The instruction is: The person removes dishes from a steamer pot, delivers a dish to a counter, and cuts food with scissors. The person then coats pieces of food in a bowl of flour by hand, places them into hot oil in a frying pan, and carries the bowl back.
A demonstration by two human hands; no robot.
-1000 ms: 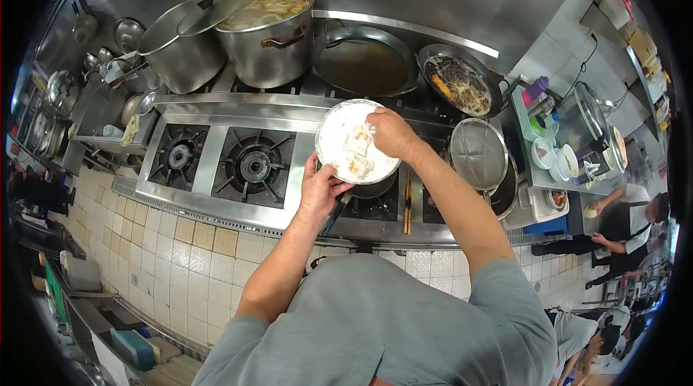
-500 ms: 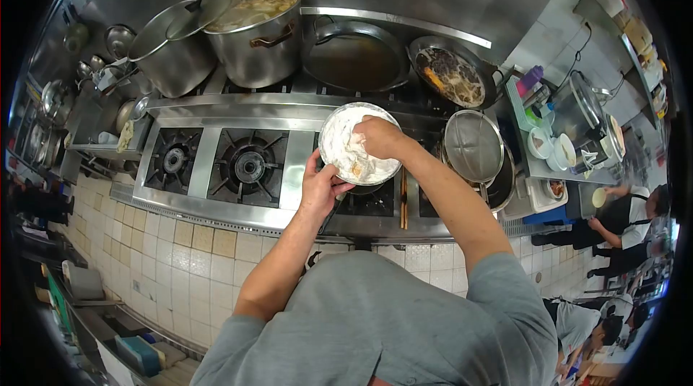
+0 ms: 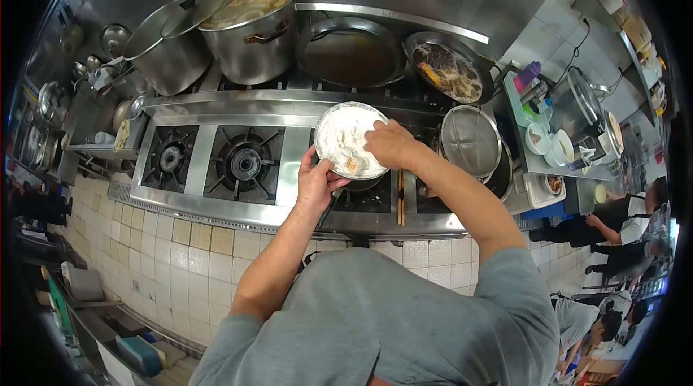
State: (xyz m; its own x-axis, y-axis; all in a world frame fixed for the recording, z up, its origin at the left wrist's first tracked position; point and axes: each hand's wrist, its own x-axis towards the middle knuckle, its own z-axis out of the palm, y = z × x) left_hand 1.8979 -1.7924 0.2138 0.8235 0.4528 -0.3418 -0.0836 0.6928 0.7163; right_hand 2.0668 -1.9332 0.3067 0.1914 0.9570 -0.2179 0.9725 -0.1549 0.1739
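My left hand (image 3: 317,180) grips the lower left rim of a round metal bowl (image 3: 353,103), thumb over the edge and fingers underneath. White flour (image 3: 341,128) fills the bowl, and a small yellowish piece of food (image 3: 352,164) lies partly coated in it near the lower side. At the bowl's right side my right hand (image 3: 393,145) reaches in, its fingers bent together and the tips at the flour. Whatever those fingers pinch, if anything, is hidden. The bowl is held above the front of the stove.
Behind the bowl stand two large stockpots (image 3: 249,46), a wide oil pan (image 3: 351,54) and a wok of bubbling oil (image 3: 447,72) with orange food frying. A round strainer (image 3: 471,144) rests at right, with chopsticks (image 3: 401,198) nearby. Bare burners (image 3: 244,163) lie left. Co-workers (image 3: 628,216) stand far right.
My right hand has drawn back toward the bowl's right edge, out of the middle of the flour. More of the flour shows. My left hand keeps its hold on the rim.
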